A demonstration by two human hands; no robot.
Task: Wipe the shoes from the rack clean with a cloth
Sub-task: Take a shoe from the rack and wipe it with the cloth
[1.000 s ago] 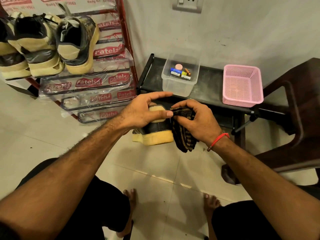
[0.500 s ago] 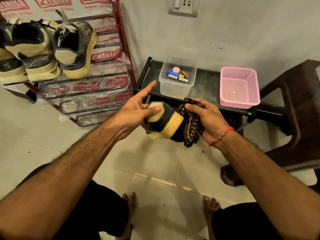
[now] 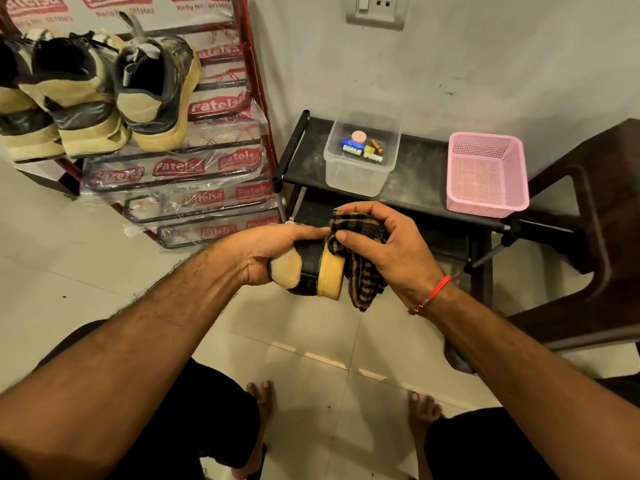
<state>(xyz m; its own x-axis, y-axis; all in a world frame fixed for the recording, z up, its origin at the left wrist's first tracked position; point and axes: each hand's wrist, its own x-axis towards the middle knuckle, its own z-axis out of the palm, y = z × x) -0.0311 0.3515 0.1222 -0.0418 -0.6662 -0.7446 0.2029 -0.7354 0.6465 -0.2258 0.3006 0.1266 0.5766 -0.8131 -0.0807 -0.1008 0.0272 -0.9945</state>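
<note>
We find the shoe (image 3: 308, 271) turned since a second ago: heel now toward us, sole edge facing the cloth (image 3: 356, 251). The left hand (image 3: 273, 251) has closed, fingers wrapped over the upper, forefinger no longer extended. The right hand (image 3: 388, 244) grips the bunched cloth against the sole rim. We judge wiping has moved to the sole; three shoes wait on the rack (image 3: 252, 64).

1 head-worn wide-angle view, looking forward and down.
Close over both forearms at frame centre; shoe rack (image 3: 194, 157) fills the upper left, a low black shelf (image 3: 415, 181) the upper right, floor tiles (image 3: 311, 341) below.
</note>
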